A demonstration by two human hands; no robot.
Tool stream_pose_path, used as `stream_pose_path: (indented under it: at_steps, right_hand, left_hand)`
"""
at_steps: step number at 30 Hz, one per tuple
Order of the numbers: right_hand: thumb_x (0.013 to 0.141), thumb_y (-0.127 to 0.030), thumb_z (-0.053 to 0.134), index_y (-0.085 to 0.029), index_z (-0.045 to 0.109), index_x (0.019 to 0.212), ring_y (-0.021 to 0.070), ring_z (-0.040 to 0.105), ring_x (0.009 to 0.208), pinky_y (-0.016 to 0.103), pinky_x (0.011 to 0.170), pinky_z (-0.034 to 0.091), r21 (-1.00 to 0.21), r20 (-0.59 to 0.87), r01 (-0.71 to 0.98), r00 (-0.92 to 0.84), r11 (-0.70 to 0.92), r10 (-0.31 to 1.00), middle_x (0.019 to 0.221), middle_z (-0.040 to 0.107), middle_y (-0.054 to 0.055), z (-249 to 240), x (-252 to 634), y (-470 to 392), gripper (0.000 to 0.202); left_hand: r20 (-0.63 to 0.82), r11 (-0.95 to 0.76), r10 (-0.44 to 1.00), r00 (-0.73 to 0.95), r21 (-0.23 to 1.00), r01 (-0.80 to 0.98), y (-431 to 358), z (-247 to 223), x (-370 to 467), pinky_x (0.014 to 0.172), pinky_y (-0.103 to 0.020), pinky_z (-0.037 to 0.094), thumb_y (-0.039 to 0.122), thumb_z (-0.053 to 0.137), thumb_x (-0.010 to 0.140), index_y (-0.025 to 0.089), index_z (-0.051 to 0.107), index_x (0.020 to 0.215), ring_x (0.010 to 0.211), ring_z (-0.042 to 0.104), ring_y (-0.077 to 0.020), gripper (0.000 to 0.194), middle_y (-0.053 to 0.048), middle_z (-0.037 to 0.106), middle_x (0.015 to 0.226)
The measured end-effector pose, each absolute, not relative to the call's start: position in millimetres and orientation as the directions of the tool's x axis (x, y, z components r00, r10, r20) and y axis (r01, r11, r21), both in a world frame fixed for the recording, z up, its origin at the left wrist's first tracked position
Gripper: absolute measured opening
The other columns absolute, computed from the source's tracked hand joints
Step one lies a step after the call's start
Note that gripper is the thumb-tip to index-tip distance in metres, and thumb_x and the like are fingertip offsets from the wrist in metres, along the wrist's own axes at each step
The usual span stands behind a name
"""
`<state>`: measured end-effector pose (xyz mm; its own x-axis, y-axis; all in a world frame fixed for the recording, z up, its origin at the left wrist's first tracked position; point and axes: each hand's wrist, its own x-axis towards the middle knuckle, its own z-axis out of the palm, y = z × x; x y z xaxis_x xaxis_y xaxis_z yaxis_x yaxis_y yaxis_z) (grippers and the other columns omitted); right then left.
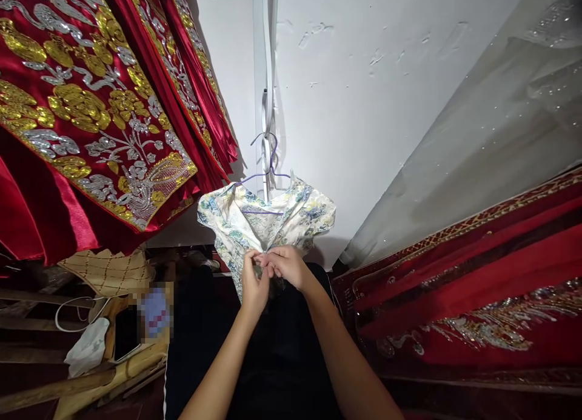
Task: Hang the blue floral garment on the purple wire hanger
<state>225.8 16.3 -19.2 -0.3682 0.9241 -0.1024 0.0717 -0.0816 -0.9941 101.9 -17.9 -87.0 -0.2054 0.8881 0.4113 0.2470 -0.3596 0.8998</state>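
Note:
A short-sleeved floral garment (311, 211), cream with blue, green and yellow, hangs in front of me on a thin purple hanger (274, 156). Its neckline is spread apart, and part of the hanger's lower bar shows inside. My left hand (254, 280) is closed in a pinch on the front edge at the bottom of the V opening. Close against it, my right hand (287, 265) pinches the other side of the same spot. The fingertips of both hands meet there; any fastener between them is hidden. Below my hands, the garment's lower part is mostly out of sight.
Red satin clothing with gold and silver sequins (95, 111) hangs at left. A red embroidered garment (477, 323) and sheer sparkly fabric (464, 159) are at right. Behind stands a white wall (345, 105). Lower left, a phone (127, 332) lies on a wooden seat beside crumpled white paper (88, 346).

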Motion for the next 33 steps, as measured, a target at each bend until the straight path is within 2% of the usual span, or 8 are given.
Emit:
stream_pose_path:
  at_steps: [3, 7, 17, 21, 24, 26, 30, 33]
  right_hand:
    - [0.079, -0.03, 0.058, -0.016, 0.069, 0.066, 0.0085, 0.041, 0.04, 0.023, 0.044, 0.029, -0.989, -0.147, 0.042, -0.329, -0.142, 0.933, 0.046, 0.058, 0.0, -31.1, 220.3, 9.0, 0.023]
    - [0.078, -0.032, 0.06, -0.015, 0.069, 0.066, 0.0079, 0.037, 0.039, 0.023, 0.042, 0.025, -0.985, -0.128, -0.093, -0.189, -0.148, 0.974, 0.045, 0.055, 0.0, -30.5, 221.2, 8.7, 0.022]
    - [0.08, -0.034, 0.066, -0.014, 0.069, 0.077, 0.0063, 0.036, 0.04, 0.022, 0.037, 0.02, -0.932, 0.165, -0.324, 0.019, 0.162, 0.986, 0.053, 0.059, 0.0, 97.4, 228.3, 50.8, 0.021]
    - [0.083, -0.036, 0.063, -0.015, 0.069, 0.077, 0.007, 0.039, 0.041, 0.021, 0.039, 0.025, -0.954, 0.178, -0.255, -0.049, 0.16, 0.983, 0.052, 0.058, -0.001, 86.2, 227.8, 36.6, 0.023]
    - [0.085, -0.034, 0.06, -0.015, 0.069, 0.075, 0.0073, 0.041, 0.044, 0.021, 0.043, 0.029, -0.969, 0.173, -0.189, -0.045, 0.162, 0.984, 0.052, 0.059, -0.001, 80.4, 227.9, 26.2, 0.023]
    - [0.085, -0.03, 0.059, -0.016, 0.07, 0.074, 0.008, 0.042, 0.045, 0.021, 0.045, 0.03, -0.976, 0.187, -0.125, -0.058, 0.179, 0.981, 0.051, 0.059, -0.001, 85.6, 227.3, 21.9, 0.021]
    - [0.083, -0.028, 0.058, -0.016, 0.069, 0.074, 0.0095, 0.043, 0.047, 0.023, 0.048, 0.032, -0.965, 0.261, -0.032, -0.083, 0.26, 0.962, 0.05, 0.055, -0.002, 93.2, 224.1, 25.1, 0.019]
    - [0.083, -0.033, 0.058, -0.017, 0.067, 0.072, 0.0097, 0.039, 0.047, 0.024, 0.048, 0.029, -0.962, 0.272, -0.015, -0.054, 0.272, 0.961, 0.048, 0.048, -0.003, 72.6, 220.7, 37.5, 0.021]
  left_hand:
    - [0.405, -0.341, 0.897, -0.177, 0.889, 0.304, -13.8, -88.0, 100.1, 0.076, -0.027, 0.044, 0.012, 0.053, 0.087, 0.022, 0.052, 0.103, 0.083, 0.056, -0.0173, 0.018, -0.001, 0.057, 0.089]
    - [0.394, -0.356, 0.918, -0.048, 0.871, 0.338, -19.8, -100.0, 102.5, 0.075, -0.028, 0.043, 0.018, 0.048, 0.094, 0.021, 0.051, 0.098, 0.08, 0.056, -0.0172, 0.005, -0.002, 0.057, 0.088]
    - [0.361, -0.4, 0.916, 0.173, 0.822, 0.404, -8.0, -101.5, 99.1, 0.07, -0.03, 0.043, 0.024, 0.045, 0.099, 0.021, 0.051, 0.094, 0.076, 0.056, -0.0185, 0.009, -0.004, 0.056, 0.083]
    - [0.382, -0.446, 0.894, 0.234, 0.811, 0.379, 6.7, -62.8, 85.3, 0.076, -0.032, 0.047, 0.024, 0.052, 0.097, 0.022, 0.055, 0.099, 0.082, 0.06, -0.0191, 0.004, -0.004, 0.061, 0.089]
    - [0.564, -0.585, 0.81, 0.16, 0.764, 0.273, 16.3, -7.0, 77.8, 0.089, -0.035, 0.05, 0.026, 0.052, 0.1, 0.023, 0.047, 0.131, 0.098, 0.063, -0.0195, 0.032, -0.007, 0.064, 0.104]
    - [0.678, -0.668, 0.73, 0.087, 0.682, 0.297, 22.9, 31.7, 75.3, 0.092, -0.035, 0.05, 0.026, 0.049, 0.102, 0.023, 0.043, 0.141, 0.101, 0.063, -0.0189, 0.04, -0.007, 0.065, 0.107]
    - [0.753, -0.726, 0.633, 0.18, 0.497, 0.475, 32.9, 79.1, 74.5, 0.087, -0.032, 0.048, 0.027, 0.049, 0.103, 0.02, 0.064, 0.112, 0.095, 0.063, -0.0182, 0.019, -0.006, 0.067, 0.101]
    - [0.766, -0.722, 0.605, 0.217, 0.414, 0.554, 33.1, 88.5, 73.7, 0.083, -0.03, 0.047, 0.028, 0.05, 0.102, 0.018, 0.065, 0.099, 0.088, 0.063, -0.0177, 0.018, -0.005, 0.067, 0.091]
